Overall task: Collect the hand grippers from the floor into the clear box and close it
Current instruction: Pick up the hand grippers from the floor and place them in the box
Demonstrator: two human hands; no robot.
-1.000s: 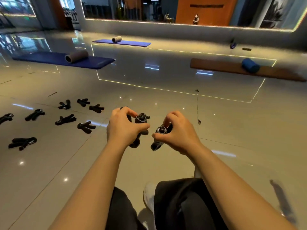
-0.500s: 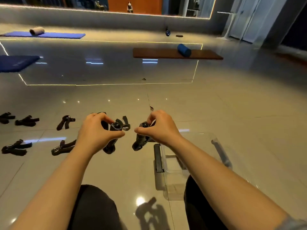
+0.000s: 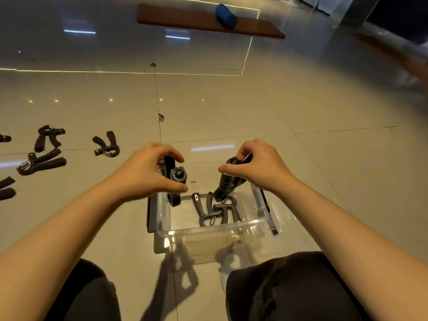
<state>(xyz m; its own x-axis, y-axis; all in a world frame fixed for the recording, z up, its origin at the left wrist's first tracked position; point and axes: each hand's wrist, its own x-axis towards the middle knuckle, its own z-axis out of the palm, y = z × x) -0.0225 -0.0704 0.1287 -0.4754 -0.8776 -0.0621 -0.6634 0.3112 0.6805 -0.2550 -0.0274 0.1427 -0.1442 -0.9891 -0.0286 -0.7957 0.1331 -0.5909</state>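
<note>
- Clear box (image 3: 208, 232) sits open on the glossy tiled floor (image 3: 289, 107), just in front of the person's dark-trousered knees (image 3: 278, 281).
- Two grey hand grippers (image 3: 214, 210) lie tangled together on the box bottom.
- Black lid clips (image 3: 151, 212) hang at the box's left and right sides.
- Left hand (image 3: 148, 171) hovers over the box's left part, fingers curled round a black hand gripper (image 3: 174, 179) whose handle points down into the box.
- Right hand (image 3: 259, 167) hovers over the right part, pinching a second black gripper (image 3: 228, 181) that slants down toward the ones inside.
- Farther left on the floor lie several loose grippers (image 3: 106, 143), well apart from the box.
- Far back, a brown mat (image 3: 196, 20) carries a blue roller (image 3: 226, 16).
</note>
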